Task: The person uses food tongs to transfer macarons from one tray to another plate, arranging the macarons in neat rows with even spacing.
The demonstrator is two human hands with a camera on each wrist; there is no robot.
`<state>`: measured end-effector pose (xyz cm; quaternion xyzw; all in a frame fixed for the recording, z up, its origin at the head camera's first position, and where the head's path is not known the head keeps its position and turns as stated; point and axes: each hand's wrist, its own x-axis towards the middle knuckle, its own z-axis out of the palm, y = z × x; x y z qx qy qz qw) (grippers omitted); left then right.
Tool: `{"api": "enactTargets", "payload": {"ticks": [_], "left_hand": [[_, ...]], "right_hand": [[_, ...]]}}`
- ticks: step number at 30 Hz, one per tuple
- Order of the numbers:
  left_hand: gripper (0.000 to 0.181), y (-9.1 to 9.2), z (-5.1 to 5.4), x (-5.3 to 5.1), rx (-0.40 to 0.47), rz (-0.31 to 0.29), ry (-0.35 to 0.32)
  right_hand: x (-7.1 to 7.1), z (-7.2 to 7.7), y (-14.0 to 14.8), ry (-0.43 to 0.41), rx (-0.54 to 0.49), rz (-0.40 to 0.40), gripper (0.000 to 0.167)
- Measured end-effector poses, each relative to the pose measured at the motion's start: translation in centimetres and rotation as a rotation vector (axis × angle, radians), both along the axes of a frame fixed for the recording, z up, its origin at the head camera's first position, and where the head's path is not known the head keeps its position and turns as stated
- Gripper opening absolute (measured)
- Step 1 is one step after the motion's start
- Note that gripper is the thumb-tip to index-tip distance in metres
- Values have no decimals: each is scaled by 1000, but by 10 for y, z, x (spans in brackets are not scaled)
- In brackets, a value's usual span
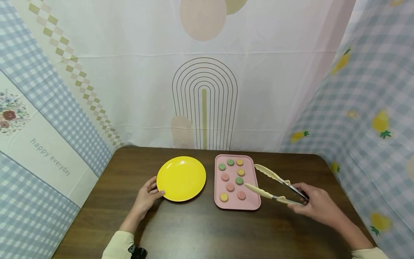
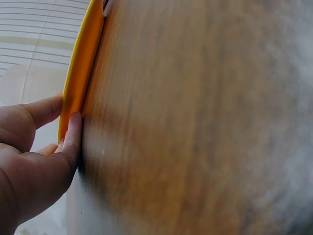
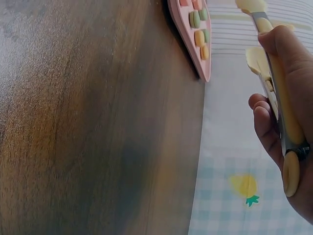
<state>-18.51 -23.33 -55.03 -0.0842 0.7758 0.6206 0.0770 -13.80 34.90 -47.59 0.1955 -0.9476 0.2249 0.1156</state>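
A round yellow plate (image 1: 182, 178) lies on the table left of centre. At its left edge my left hand (image 1: 147, 197) pinches the rim; the left wrist view shows the thumb and fingers (image 2: 73, 134) on opposite sides of the plate's edge (image 2: 78, 73). My right hand (image 1: 318, 205) grips metal tongs (image 1: 284, 182) with cream tips and handle parts. The two tong arms stand spread apart, nothing between them, their tips over the right side of a pink tray (image 1: 234, 204). On that tray sit several small macarons, such as a green macaron (image 1: 239, 181), a pink macaron (image 1: 241, 195) and a yellow macaron (image 1: 224, 197).
The dark wooden table (image 1: 194, 230) ends at a pale printed curtain (image 1: 145, 100) behind. Checked cloth (image 1: 359, 144) hangs along the right side, and more checked cloth (image 1: 42, 86) lines the left. A narrow strip of table separates plate and tray.
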Motion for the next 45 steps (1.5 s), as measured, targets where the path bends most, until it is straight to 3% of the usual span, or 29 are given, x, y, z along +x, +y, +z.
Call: {"api": "enactTargets", "payload": {"ticks": [24, 30, 37, 45], "left_hand": [[77, -2, -2, 2, 7, 22, 4], [79, 0, -2, 2, 19, 2, 15], [77, 0, -1, 1, -5, 18, 17], [78, 3, -2, 1, 14, 15, 13]], "right_hand": [[0, -19, -16, -17, 42, 200, 42], [-1, -23, -16, -12, 49, 214, 41], [-2, -26, -16, -82, 63, 217, 38], [-1, -25, -15, -76, 80, 212, 37]]}}
